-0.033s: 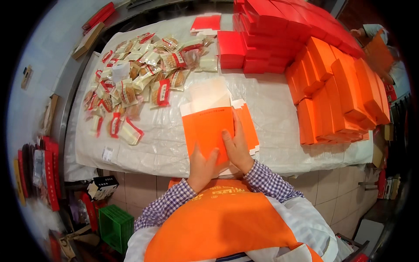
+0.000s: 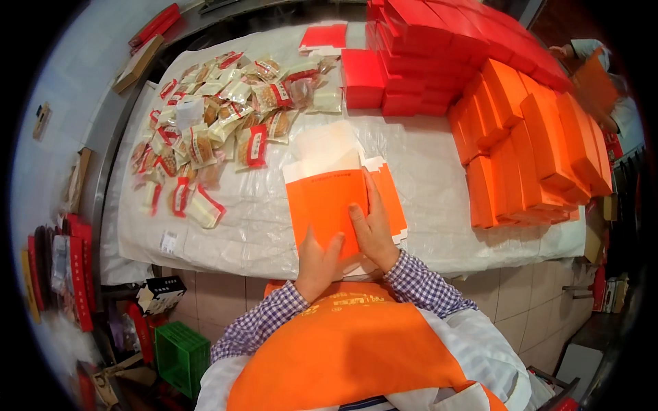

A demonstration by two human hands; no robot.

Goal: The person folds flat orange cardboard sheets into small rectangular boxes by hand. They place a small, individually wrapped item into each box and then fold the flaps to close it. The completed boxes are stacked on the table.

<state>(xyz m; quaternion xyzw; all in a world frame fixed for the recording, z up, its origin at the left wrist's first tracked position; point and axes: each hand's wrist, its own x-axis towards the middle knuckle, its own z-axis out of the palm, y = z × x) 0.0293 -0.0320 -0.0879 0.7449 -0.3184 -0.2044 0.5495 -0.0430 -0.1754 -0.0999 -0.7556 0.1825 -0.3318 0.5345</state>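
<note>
An orange paper carton (image 2: pixel 322 212) with a raised white flap (image 2: pixel 329 147) at its far end stands before me, between both hands. My left hand (image 2: pixel 318 266) grips its near left corner, thumb lying on the orange face. At the right edge my right hand (image 2: pixel 373 233) is closed round the carton, with the thumb on the face and fingers along the side. Some of the fingers are hidden by the carton. Beneath and to the right, more flat orange cartons (image 2: pixel 389 192) with white tabs lie on the white table cover (image 2: pixel 432 240).
Wrapped pastries (image 2: pixel 205 130) lie heaped at the far left of the table. Red boxes (image 2: pixel 439 55) are stacked at the back right, orange boxes (image 2: pixel 521 151) in front of them. A green crate (image 2: pixel 181 356) sits on the floor. Another person (image 2: pixel 617 89) is at the far right.
</note>
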